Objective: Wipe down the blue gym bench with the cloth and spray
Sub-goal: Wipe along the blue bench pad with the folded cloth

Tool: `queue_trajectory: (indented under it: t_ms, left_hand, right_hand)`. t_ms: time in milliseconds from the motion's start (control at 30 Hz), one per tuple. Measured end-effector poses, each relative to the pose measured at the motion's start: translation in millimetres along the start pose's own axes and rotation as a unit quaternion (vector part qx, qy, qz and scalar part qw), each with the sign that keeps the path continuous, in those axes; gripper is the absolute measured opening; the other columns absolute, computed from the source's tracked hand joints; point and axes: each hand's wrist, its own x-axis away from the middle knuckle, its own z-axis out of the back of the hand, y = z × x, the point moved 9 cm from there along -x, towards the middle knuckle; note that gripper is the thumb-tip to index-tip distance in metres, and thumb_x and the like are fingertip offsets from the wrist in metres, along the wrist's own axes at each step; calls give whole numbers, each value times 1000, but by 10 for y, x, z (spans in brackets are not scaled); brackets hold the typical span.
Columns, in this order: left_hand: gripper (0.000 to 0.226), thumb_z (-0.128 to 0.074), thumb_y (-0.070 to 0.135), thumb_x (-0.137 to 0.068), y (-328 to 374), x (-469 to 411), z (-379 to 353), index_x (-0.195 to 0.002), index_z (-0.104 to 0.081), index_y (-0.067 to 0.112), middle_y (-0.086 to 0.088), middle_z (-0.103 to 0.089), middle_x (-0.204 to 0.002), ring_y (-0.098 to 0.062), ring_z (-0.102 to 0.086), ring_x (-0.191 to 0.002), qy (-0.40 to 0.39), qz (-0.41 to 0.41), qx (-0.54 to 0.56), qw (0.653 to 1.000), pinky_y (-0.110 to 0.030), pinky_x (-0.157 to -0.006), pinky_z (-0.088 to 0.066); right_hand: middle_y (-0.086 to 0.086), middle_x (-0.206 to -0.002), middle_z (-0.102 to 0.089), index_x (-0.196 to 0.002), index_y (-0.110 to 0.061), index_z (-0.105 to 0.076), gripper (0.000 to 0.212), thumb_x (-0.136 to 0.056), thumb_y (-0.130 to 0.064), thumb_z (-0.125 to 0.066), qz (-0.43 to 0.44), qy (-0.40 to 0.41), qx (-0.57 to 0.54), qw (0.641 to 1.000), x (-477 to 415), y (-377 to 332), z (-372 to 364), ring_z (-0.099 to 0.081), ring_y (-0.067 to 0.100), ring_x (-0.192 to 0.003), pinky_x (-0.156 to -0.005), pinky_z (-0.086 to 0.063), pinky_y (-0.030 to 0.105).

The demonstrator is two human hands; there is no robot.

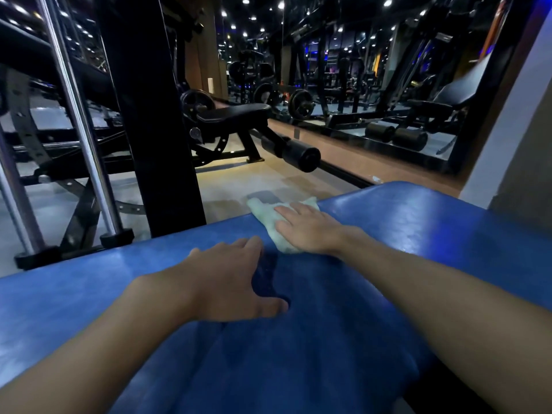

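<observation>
Note glossy, leather-like upholstery on blue bench (403,234), creased at centre. Note soft, matt fabric of cloth (264,212). Note polished chrome metal on guide rods (78,109), matt black paint on upright (149,115).

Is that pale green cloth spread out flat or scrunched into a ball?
Spread fairly flat, loosely rumpled. The cloth lies under the right hand, whose straight fingers press it on the blue bench.

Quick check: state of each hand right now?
Left hand: open, resting on the bench, holding nothing.
Right hand: open, fingers straight, pressing the cloth onto the bench.
</observation>
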Motion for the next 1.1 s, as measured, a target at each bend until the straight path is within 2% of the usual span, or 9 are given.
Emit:
queue_trajectory:
  t_ms: [167,333,467,533,633,733,833,1000,1100]
  left_hand:
    - [61,-55,81,-72,36,39,15,-101,-34,32,22,-43,-92,-1,-43,-80,19,-2,11,1000,-39,-84,-39]
    - [56,-59,76,-74,71,110,42,-99,-36,32,18,-47,-95,0,-45,-79,36,2,28,999,-37,-80,-39]
    - [53,-55,77,-76,109,181,128,-94,-35,31,15,-47,-96,-12,-47,-89,64,0,-27,998,-41,-87,-38]
    - [53,-51,79,-77,115,231,132,-95,-36,31,15,-46,-99,-13,-46,-93,63,3,-27,998,-41,-88,-38]
    - [53,-49,79,-78,150,323,68,-104,-39,34,16,-46,-109,-14,-46,-103,58,4,-16,998,-43,-94,-37]
    - [59,-44,80,-80,166,417,-49,-121,-41,39,15,-43,-125,-15,-44,-119,38,11,-23,999,-46,-100,-35]
    - [68,-38,87,-76,63,474,-125,-130,-37,46,14,-41,-135,-17,-43,-124,6,33,-19,999,-50,-101,-34]
    - [77,-38,88,-75,-1,464,-182,-141,-25,51,14,-37,-144,-18,-39,-131,-25,35,-12,999,-54,-105,-32]
    - [79,-39,88,-74,18,440,-178,-142,-24,51,14,-37,-143,-17,-39,-130,-30,33,-9,999,-55,-106,-31]
  right_hand:
    - [-1,-165,-6,-155,-38,-9,60,-98,-52,-15,4,-27,2,1000,-218,-67,-13,-4,22,-151,-122,-6,44]
    - [0,-166,5,-155,-40,-4,59,-98,-52,-12,11,-22,1,1000,316,46,-72,5,23,-152,-122,-1,45]
    - [7,-165,-1,-157,-30,-9,60,-100,-46,-18,32,8,36,999,1029,155,-58,0,27,-151,-121,-7,48]
    - [5,-166,2,-157,-31,-7,57,-102,-41,-19,21,3,39,999,1418,226,-55,2,23,-152,-122,-5,43]
    - [-1,-165,9,-155,-38,3,63,-94,-51,-5,6,-17,68,998,1871,301,-68,9,16,-151,-122,1,39]
    - [-8,-164,14,-154,-43,3,77,-79,-60,5,3,-16,70,997,2106,301,-28,19,10,-148,-120,11,42]
    - [-12,-164,12,-152,-49,0,86,-69,-70,10,7,4,58,998,2118,190,-49,17,10,-149,-121,9,43]
    - [-7,-165,5,-153,-47,-3,60,-94,-59,-12,5,-3,55,998,1542,113,-72,7,16,-150,-120,-1,48]
    - [-1,-165,2,-154,-40,-5,66,-91,-58,-6,16,-8,66,998,1050,29,-85,4,20,-150,-118,-4,53]
